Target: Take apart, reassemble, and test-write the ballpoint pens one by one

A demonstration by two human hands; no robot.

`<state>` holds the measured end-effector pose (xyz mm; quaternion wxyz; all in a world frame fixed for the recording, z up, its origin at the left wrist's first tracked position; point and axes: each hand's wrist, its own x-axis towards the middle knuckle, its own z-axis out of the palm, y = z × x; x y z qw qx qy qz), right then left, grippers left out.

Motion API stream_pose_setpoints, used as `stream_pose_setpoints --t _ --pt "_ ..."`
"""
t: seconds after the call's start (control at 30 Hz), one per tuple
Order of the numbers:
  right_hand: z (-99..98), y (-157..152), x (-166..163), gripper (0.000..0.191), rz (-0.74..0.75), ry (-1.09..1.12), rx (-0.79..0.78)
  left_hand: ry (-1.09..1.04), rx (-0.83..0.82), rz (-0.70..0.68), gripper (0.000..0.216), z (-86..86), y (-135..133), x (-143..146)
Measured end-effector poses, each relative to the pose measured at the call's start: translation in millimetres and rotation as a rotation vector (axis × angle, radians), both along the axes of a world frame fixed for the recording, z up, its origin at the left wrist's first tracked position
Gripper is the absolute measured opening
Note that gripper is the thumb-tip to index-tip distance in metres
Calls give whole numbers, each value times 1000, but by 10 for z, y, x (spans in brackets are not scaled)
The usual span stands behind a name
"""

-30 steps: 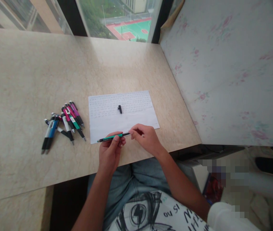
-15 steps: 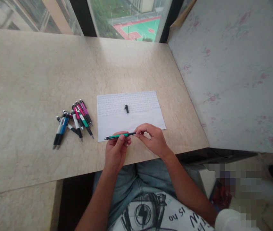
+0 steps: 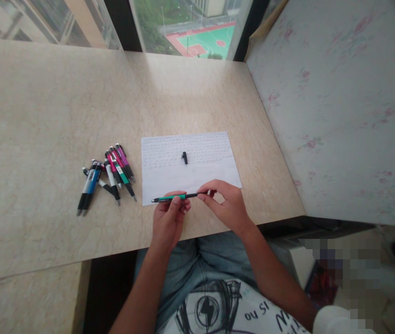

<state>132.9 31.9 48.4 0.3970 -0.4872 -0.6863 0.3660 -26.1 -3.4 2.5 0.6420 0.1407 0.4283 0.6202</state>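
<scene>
My left hand [image 3: 168, 220] is closed around the green pen barrel [image 3: 173, 197], thumb on top, above the near edge of the paper. From the barrel's right end sticks a thin black pen refill [image 3: 192, 195]. Its far end is pinched between the thumb and finger of my right hand [image 3: 227, 204]. How much of the refill is inside the barrel is hidden. Beyond the hands, a short black piece [image 3: 184, 158], perhaps a pen part, rests on the handwritten sheet of paper [image 3: 169, 178].
Left of the paper, several pens [image 3: 91, 188] in blue, white, pink, purple and green lie in a loose pile on the marbled desk [image 3: 61, 116]. A flower-patterned panel [image 3: 340, 125] borders the desk on the right. Windows stand along the back.
My right hand has moved slightly right, away from the left, and a little more of the black refill shows. My left hand stays almost in place.
</scene>
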Motion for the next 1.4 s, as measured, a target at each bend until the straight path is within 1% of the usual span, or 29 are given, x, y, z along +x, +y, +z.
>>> stream_pose_setpoints --t 0.03,0.1,0.17,0.27,0.3,0.37,0.43,0.5,0.57,0.7,0.77,0.87,0.97,1.07,1.23,1.3,1.4 --pt "8 -2 0 4 15 -4 31 -4 -1 1 25 1 2 -2" --pt "13 -7 -4 8 61 16 64 -14 0 -3 25 1 5 -7" --pt "9 -13 -20 13 106 45 62 -23 5 -5 24 -3 5 -13" --pt "-4 -24 -59 25 105 77 -30 -28 24 -11 23 -12 1 -20" --pt "-8 -27 -72 25 91 78 -72 -27 29 -14 23 -14 -1 -21" --pt "-14 -32 -86 15 57 61 -118 -27 32 -15 23 -13 -4 -23" --pt "-11 -32 -82 11 16 30 -86 -30 28 -4 22 -9 -5 -24" --pt "5 -27 -63 7 -9 9 -13 -30 21 8 23 -2 -1 -25" --pt "34 -20 -37 4 15 -3 46 -28 16 13 24 7 5 -26" --pt "131 -19 15 11 90 -40 126 -57 17 27 25 26 21 -28" --pt "193 -29 45 12 62 -65 161 -83 19 31 25 29 25 -32" --pt "274 -47 95 7 -4 -113 184 -107 15 35 24 25 25 -41" --pt "305 -53 127 6 -7 -147 171 -125 14 37 23 22 23 -51" --pt "289 -52 127 7 -15 -137 135 -157 12 36 22 27 26 -60" --pt "254 -85 139 6 -70 -24 41 -215 -10 58 24 38 32 -72" --pt "241 -106 173 6 -94 18 40 -218 -14 56 22 35 30 -77" --pt "180 -99 231 7 -191 75 67 -225 -1 42 22 21 26 -84"
